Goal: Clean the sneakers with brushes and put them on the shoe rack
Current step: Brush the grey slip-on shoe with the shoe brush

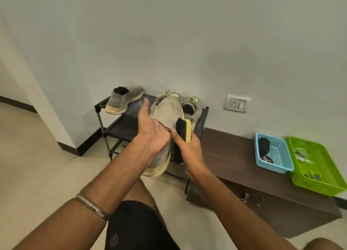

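The left hand (pixel 152 133) cradles a grey sneaker (pixel 165 122) in the air above the shoe rack (pixel 120 126), palm against its side and fingers mostly straight, probably to steady it against the brushing. The right hand (pixel 189 150) grips a yellow-backed brush (pixel 183 130), bristles laid against the sneaker's upper. Its mate (pixel 124 99) sits at the rack's left end, apparently already placed; a paler pair (pixel 191 107) stands toward the right end. On the low wooden surface, near its right edge, a blue basket (pixel 281 165) holds another brush (pixel 263 145), close at hand.
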